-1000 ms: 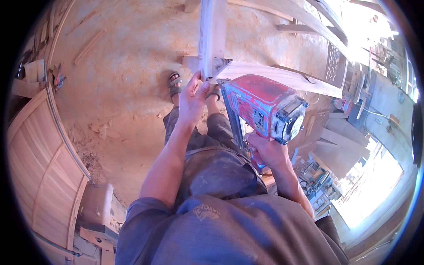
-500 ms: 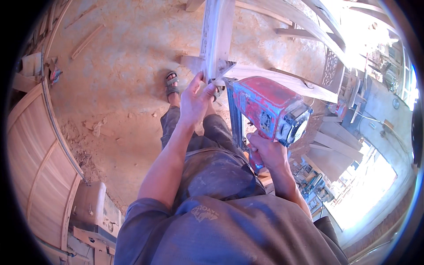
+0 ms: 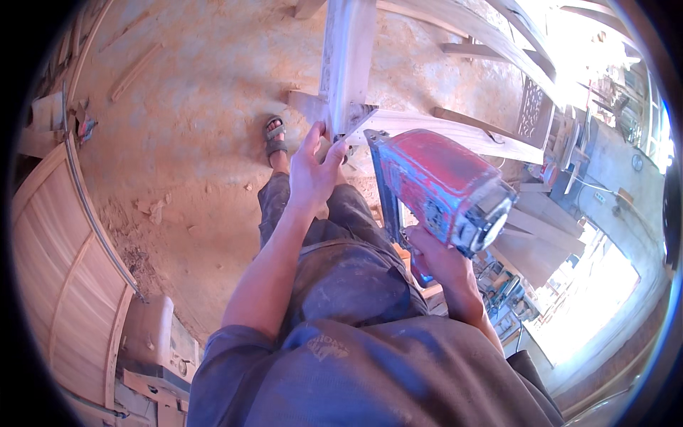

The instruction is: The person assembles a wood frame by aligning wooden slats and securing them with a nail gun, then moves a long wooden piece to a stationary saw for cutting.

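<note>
My right hand [image 3: 440, 257] is wrapped around the handle of a worn red nail gun [image 3: 445, 174], whose dark magazine runs down beside my leg. The gun's nose is just right of a wooden joint, with a small gap between them. My left hand [image 3: 313, 174] grips the near end of a pale wooden frame [image 3: 348, 64], fingers on the left side and thumb on the right. At that corner sits a small triangular wooden piece [image 3: 361, 114]. A long pale board [image 3: 448, 133] of the frame runs off to the right behind the gun.
More timber frame members [image 3: 469, 25] stretch across the upper right. A panelled wooden door [image 3: 67, 249] leans at the left, above a machine [image 3: 146, 331]. Loose wood strips [image 3: 135, 71] lie on the dusty floor. Boards [image 3: 537, 238] and tools are stacked at the right.
The nail gun has drawn back from the joint, slightly right and toward me, with my right hand. My left hand stays at the frame's end, a little lower in view.
</note>
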Motion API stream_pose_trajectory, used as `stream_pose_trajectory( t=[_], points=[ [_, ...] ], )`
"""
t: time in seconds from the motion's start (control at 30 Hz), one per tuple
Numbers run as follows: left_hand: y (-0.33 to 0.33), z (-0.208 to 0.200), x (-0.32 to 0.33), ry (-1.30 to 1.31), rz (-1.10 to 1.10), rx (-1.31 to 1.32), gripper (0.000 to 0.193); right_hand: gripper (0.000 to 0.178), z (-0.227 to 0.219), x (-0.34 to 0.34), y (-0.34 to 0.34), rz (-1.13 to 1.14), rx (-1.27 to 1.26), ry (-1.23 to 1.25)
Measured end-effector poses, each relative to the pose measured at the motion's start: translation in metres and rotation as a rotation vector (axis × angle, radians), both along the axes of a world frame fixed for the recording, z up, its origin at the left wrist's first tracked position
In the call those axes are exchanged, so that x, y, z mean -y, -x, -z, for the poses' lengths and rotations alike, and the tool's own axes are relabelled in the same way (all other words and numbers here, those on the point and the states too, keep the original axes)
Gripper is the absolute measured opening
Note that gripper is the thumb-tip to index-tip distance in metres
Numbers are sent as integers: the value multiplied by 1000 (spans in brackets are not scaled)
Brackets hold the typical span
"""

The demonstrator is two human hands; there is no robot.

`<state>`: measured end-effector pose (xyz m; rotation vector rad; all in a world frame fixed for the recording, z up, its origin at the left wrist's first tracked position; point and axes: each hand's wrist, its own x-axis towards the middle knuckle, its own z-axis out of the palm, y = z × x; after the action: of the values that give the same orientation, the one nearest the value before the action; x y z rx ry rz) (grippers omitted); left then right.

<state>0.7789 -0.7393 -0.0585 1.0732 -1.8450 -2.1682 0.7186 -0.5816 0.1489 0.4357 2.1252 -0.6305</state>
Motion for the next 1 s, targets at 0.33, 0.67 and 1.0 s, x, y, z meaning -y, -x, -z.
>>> stream_pose_trajectory(
  t=[0.33, 0.67, 1.0],
  points=[
    [6, 6, -7, -38, 15, 37, 70, 22, 1, -38, -9, 121, -113, 17],
    [40, -44, -19, 830, 134, -129, 41, 20, -2, -79, -6, 426, -73, 59],
    [167, -56, -37, 698, 1038, 122, 47, 15, 10, -131, 9, 410, -235, 113]
  ],
)
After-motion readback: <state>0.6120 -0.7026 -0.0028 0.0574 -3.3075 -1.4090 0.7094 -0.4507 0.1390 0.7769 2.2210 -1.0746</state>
